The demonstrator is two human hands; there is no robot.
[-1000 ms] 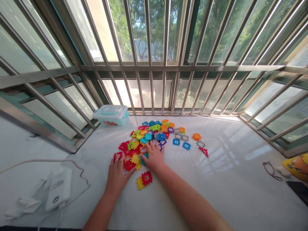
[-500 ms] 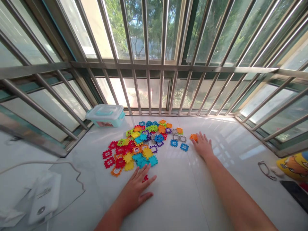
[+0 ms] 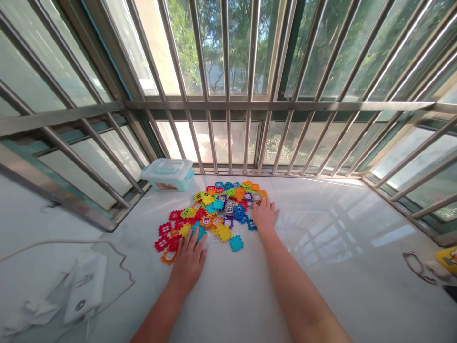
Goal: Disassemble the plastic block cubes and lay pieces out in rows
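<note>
A loose heap of square plastic building tiles with notched edges lies on the white surface, in red, orange, yellow, green, blue, purple and grey. My left hand (image 3: 189, 257) rests flat with fingers spread, its fingertips on the near left edge of the heap, by red tiles (image 3: 162, 244) and a turquoise tile (image 3: 198, 230). At the right edge of the heap my right hand (image 3: 264, 214) lies palm down, fingers spread, touching tiles near a blue tile (image 3: 252, 224). One turquoise tile (image 3: 236, 243) sits apart in front, between the hands. What lies beneath both palms is hidden.
A lidded turquoise storage box (image 3: 167, 175) stands at the back left, beside metal window bars (image 3: 228, 138). On the left are a white power strip (image 3: 85, 286), its cable (image 3: 117, 252) and crumpled tissue (image 3: 39, 309). Glasses (image 3: 417, 267) and a yellow object (image 3: 448, 259) lie far right.
My right hand has moved left, and the tiles at the right are now in against the heap. My left hand has shifted left onto the near tiles. The view has turned slightly left.
</note>
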